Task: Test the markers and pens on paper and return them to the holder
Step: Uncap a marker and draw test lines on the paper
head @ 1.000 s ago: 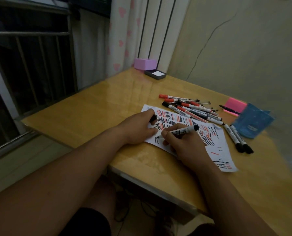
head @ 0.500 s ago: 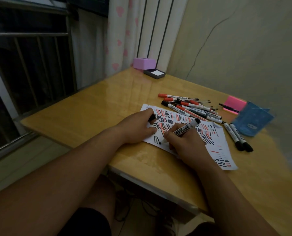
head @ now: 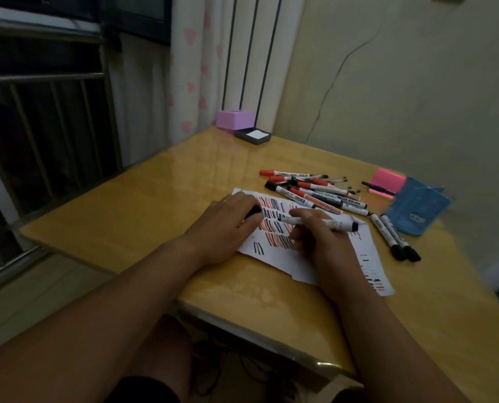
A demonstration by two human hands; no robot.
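Observation:
A white sheet of paper covered in red and black strokes lies on the wooden table. My right hand holds an uncapped black marker nearly flat, tip pointing left above the paper. My left hand rests on the paper's left part and grips a black marker cap. A pile of red and black markers and pens lies beyond the paper. Two capped black markers lie to the right. The blue holder lies at the far right.
A pink sticky-note pad with a black pen on it sits behind the holder. A pink box and a small dark tray stand at the table's far corner. A window railing runs along the left.
My right hand has lifted the marker from the lower left of the paper and turned it flatter, tip now pointing left toward my left hand. Fresh black strokes show at the paper's lower left.

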